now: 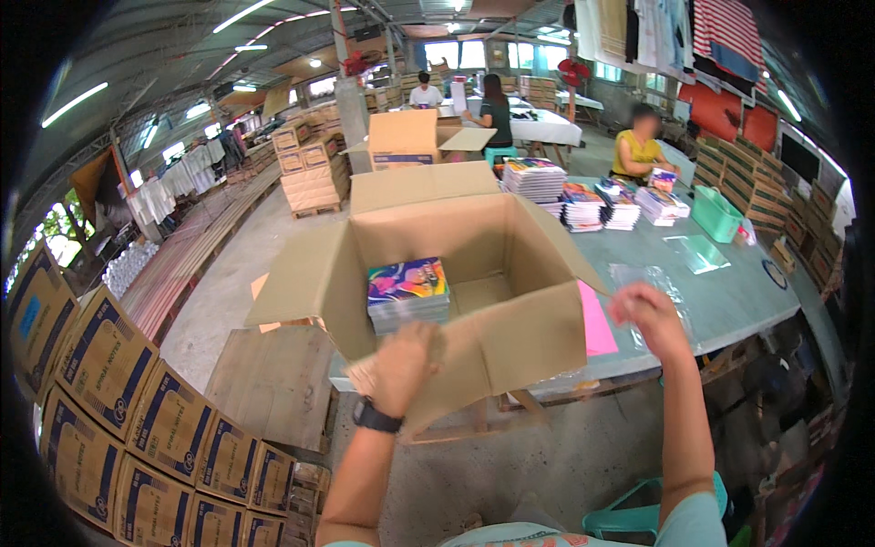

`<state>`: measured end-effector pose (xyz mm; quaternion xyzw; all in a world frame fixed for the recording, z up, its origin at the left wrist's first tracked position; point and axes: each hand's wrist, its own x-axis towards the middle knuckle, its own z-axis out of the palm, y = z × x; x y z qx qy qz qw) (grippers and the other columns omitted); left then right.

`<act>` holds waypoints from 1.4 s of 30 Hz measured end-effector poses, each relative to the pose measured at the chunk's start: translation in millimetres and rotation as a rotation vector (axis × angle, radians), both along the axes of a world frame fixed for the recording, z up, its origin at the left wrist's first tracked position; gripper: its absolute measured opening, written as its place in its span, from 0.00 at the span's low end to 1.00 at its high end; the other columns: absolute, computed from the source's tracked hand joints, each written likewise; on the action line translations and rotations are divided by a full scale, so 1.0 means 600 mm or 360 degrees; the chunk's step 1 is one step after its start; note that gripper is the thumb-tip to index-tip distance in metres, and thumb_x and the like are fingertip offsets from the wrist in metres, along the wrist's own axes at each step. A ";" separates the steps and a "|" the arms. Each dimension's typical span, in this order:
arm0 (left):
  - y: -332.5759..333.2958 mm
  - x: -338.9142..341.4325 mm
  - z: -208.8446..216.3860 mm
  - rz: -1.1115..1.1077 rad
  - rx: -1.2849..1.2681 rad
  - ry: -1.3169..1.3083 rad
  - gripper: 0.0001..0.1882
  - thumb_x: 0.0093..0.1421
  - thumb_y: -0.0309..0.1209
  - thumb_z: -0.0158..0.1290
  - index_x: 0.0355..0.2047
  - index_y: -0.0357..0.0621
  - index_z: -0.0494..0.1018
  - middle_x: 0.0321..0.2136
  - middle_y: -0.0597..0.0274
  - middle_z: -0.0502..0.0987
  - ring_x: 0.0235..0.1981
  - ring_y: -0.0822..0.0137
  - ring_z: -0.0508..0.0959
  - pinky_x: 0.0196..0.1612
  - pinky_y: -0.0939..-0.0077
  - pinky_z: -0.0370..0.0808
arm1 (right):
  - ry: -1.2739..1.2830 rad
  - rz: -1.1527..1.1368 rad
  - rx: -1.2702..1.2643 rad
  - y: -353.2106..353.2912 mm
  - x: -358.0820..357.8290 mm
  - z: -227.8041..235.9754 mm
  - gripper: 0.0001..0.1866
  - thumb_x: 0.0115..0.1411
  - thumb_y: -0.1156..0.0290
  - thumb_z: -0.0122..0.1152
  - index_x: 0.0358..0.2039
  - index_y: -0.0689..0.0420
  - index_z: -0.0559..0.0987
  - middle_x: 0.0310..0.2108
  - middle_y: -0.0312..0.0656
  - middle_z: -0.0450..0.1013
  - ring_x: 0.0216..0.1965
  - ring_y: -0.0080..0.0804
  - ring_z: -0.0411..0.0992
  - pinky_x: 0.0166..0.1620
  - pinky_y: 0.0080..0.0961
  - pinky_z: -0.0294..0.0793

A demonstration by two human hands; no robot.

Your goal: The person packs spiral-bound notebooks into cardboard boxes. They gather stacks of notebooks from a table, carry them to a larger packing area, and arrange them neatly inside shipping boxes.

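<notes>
An open cardboard box (547,314) sits in front of me at the edge of the grey-green table, its flaps folded outward. Inside, on the left, lies a stack of notebooks (407,281) with bright multicoloured covers. My left hand (407,360), a dark watch on its wrist, is over the box's near-left edge, just in front of the stack. Motion smears its fingers, so I cannot see whether it grips anything. To the right of the box, my right hand (649,317) hovers near a clear plastic bag (679,305), fingers loosely bent and nothing visible in them.
Several notebook stacks (583,208) stand along the table's far side, near a green basket (716,214). A pink sheet (596,321) lies beside the box. Closed cartons (169,419) are piled at lower left. A green stool (629,518) is by me. A person in yellow (638,153) sits opposite.
</notes>
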<state>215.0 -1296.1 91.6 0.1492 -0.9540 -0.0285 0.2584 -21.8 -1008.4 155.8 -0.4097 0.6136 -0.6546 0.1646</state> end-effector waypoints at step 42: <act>-0.276 -0.215 -0.243 0.0783 0.3503 0.0672 0.56 0.43 0.71 0.45 0.63 0.53 0.38 0.63 0.54 0.38 0.63 0.47 0.36 0.58 0.37 0.37 | 0.0588 0.1182 0.1469 -0.769 -0.310 -0.468 0.21 0.39 0.74 0.51 0.37 0.55 0.80 0.36 0.44 0.76 0.38 0.34 0.73 0.44 0.30 0.70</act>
